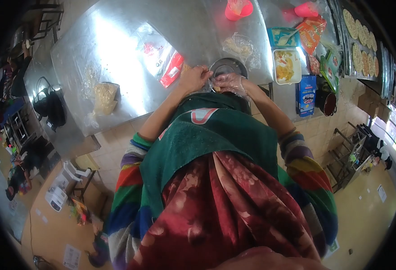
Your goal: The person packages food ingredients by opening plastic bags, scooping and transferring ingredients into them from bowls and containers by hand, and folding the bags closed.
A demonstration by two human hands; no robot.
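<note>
At the table's near edge stands a round dark metal bowl (228, 65). My left hand (195, 78) is bare and sits at the bowl's left side, its fingers drawn together; what they pinch is too small to make out. A clear plastic glove covers my right hand (230, 83), which is at the bowl's near rim. Its fingers curl around something small and brownish that I cannot identify. Just left of my left hand lies a red-and-clear plastic packet (172, 69). Beyond the bowl is a crumpled clear bag (239, 46) with pale contents.
Metal table (130, 101) holds a bag of pale crumbs (105, 98) and a pink cup (239, 9). To the right are a white tub (286, 66) with yellow food, a blue box (306, 95), an orange packet (312, 33) and trays of round flat pieces (357, 57). Other people are at far left.
</note>
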